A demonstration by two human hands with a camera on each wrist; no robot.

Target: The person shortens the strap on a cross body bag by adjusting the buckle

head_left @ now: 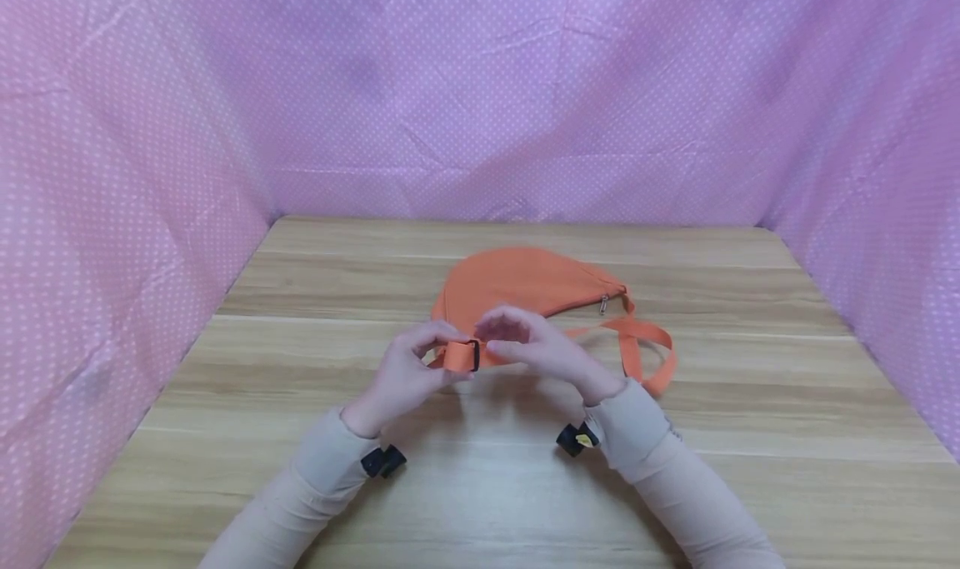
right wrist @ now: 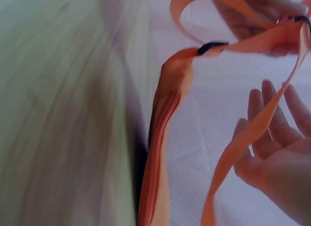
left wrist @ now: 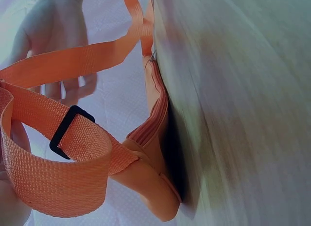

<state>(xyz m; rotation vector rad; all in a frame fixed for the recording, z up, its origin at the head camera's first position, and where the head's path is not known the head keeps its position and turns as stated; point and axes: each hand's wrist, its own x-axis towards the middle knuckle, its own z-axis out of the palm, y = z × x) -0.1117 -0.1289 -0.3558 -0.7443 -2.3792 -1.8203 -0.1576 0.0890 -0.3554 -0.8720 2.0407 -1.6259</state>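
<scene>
An orange sling bag [head_left: 517, 282] lies flat on the table, its zipped edge [left wrist: 154, 116] facing the person. My left hand [head_left: 408, 369] pinches the bag's orange webbing strap [head_left: 456, 357] between thumb and fingers, beside a black strap adjuster [head_left: 475, 355]. In the left wrist view the strap bends into a wide loop next to that adjuster. My right hand [head_left: 543, 348] hovers just right of the adjuster with fingers apart and slightly bent. A length of strap crosses in front of its fingers in the right wrist view; whether they touch it I cannot tell.
The strap's far part [head_left: 660, 352] lies looped on the wooden table [head_left: 300, 502], right of the bag. A metal zip pull [head_left: 603, 304] hangs at the bag's narrow end. Pink dotted cloth [head_left: 517, 94] encloses the table at the back and sides.
</scene>
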